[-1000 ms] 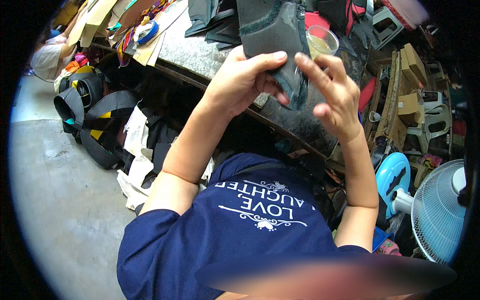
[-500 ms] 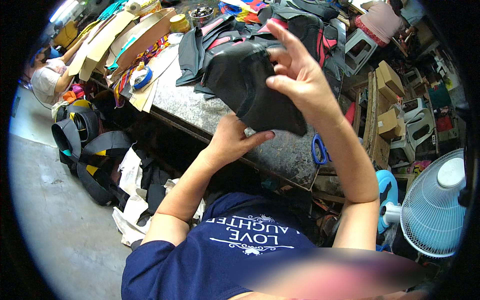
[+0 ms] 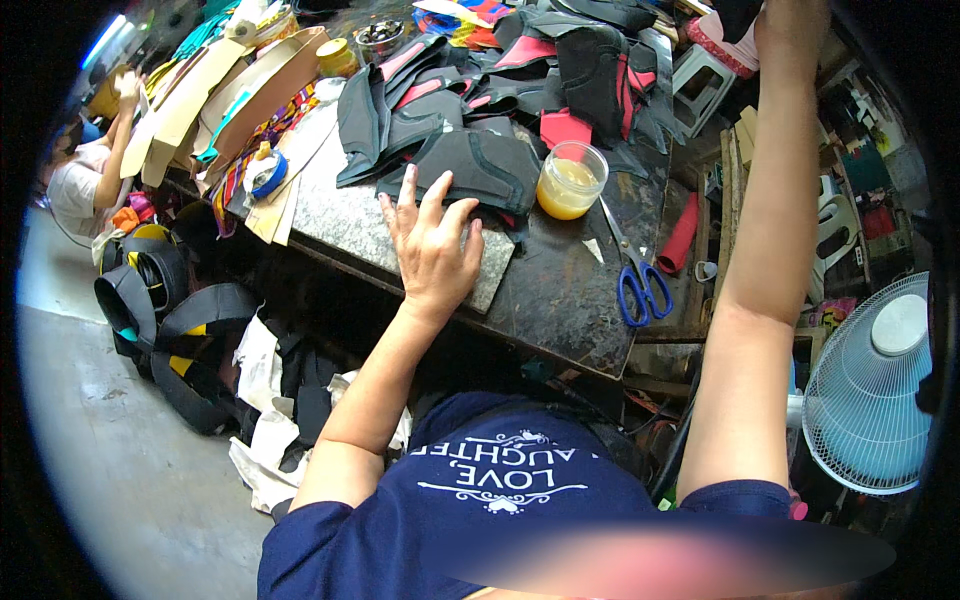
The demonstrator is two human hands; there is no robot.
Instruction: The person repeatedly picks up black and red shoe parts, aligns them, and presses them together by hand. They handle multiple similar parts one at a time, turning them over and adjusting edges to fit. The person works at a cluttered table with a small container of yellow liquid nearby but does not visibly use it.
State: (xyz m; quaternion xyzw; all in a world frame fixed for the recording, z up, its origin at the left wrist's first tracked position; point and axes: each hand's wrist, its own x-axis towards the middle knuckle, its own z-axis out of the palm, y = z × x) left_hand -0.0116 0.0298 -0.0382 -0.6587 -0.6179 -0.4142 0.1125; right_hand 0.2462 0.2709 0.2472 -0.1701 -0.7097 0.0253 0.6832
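Observation:
My left hand is at the table's front edge, fingers spread and fingertips at a black padded piece with curved stitched seams. Around that piece lies a pile of similar black and pink cut pieces. My right arm is stretched far to the right, and my right hand is partly cut off by the upper rim. A black piece hangs at its fingers, mostly out of the picture. Between my arms stand a clear jar of yellowish liquid and scissors with blue handles.
Cardboard strips, a blue tape roll and a yellow tin lie at the table's left. A fan and a plastic stool stand at right. Black straps are heaped on the floor; a co-worker sits beyond.
The black piece that was between my hands has left the middle. My right hand has swung far up and right; my left has opened above the pile. The jar is now uncovered to view.

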